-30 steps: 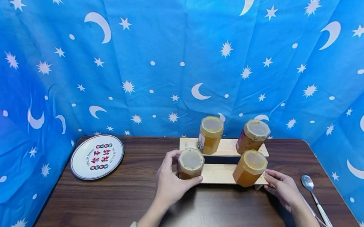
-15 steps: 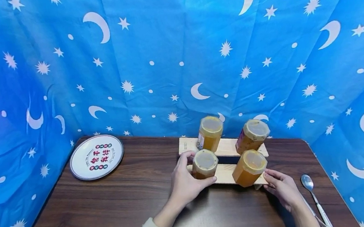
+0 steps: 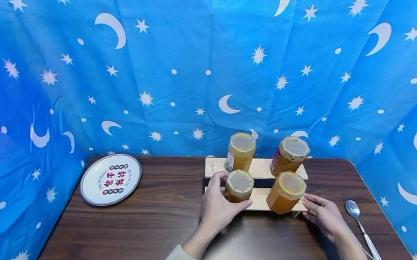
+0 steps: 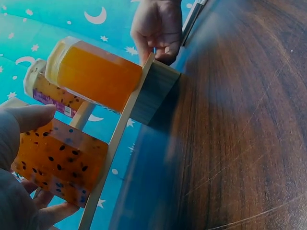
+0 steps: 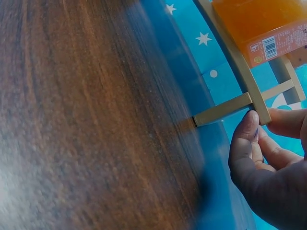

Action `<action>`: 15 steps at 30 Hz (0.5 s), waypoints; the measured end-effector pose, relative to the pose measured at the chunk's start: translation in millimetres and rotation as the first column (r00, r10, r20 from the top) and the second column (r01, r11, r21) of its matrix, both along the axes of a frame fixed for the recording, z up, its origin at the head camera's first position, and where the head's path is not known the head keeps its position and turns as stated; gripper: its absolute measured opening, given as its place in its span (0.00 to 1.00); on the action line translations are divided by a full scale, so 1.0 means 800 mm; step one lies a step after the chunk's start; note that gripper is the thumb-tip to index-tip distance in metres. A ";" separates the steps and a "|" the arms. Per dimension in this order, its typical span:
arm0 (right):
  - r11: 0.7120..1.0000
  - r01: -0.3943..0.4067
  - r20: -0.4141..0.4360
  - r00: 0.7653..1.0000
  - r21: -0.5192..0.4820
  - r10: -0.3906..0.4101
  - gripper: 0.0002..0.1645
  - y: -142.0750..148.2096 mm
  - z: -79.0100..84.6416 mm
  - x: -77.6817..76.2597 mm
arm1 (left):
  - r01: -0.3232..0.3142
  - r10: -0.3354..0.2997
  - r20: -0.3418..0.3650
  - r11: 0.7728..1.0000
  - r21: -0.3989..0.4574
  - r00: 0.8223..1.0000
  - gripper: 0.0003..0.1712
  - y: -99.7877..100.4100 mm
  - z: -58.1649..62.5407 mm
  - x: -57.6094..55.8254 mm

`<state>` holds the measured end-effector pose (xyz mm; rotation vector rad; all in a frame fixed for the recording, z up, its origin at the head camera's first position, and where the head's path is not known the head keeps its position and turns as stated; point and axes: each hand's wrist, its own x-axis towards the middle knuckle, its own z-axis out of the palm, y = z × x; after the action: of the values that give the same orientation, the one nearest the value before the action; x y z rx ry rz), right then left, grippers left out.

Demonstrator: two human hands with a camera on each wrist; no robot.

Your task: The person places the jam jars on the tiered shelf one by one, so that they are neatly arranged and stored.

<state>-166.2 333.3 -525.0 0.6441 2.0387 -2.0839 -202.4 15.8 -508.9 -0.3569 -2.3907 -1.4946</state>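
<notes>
My left hand [image 3: 217, 204] grips a jar with dark seeds in orange filling [image 4: 62, 160], thumb on one side and fingers on the other. Its base meets the lower step of a two-step wooden rack [image 3: 258, 202]. At the rack's right end, my right hand [image 3: 324, 215] pinches the lower board between thumb and forefinger. Close to that end stands a plain orange jar [image 3: 280, 195] on the same step. Behind, on the upper step, are a yellow jar [image 3: 241, 156] and a seeded jar with a purple label [image 3: 288, 157]. All the jars have translucent lids.
A white plate with red lettering [image 3: 111, 179] lies at the table's back left. To the right of my right hand lie a spoon [image 3: 353, 210] and another thin utensil, partly hidden. A blue star-patterned cloth [image 3: 184, 63] hangs behind the brown wooden table [image 3: 102, 247].
My left hand has carried the seeded jar to the right along the lower step, nearer the plain orange jar. My right hand has stayed at the rack's end.
</notes>
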 end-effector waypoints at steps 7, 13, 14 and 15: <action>0.999 -0.027 0.001 1.000 -0.017 0.027 0.30 0.004 0.004 0.000 | 0.028 -0.028 0.016 0.999 -0.047 0.999 0.52 -0.004 0.000 -0.003; 0.997 -0.073 0.017 0.997 -0.040 0.073 0.28 0.010 0.007 -0.002 | 0.045 -0.044 0.013 0.996 -0.080 0.999 0.53 -0.007 -0.004 -0.002; 0.996 -0.079 0.020 0.997 -0.042 0.080 0.29 0.010 0.007 -0.003 | 0.046 -0.045 0.009 0.996 -0.081 0.999 0.54 -0.007 -0.004 -0.002; 0.995 -0.086 0.020 0.996 -0.042 0.086 0.30 0.010 0.008 -0.004 | 0.046 -0.046 0.007 0.995 -0.083 0.999 0.54 -0.007 -0.004 -0.002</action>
<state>-169.1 341.4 -518.7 0.5594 1.9702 -2.0558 -203.9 9.8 -512.4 -0.4305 -2.4700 -1.4196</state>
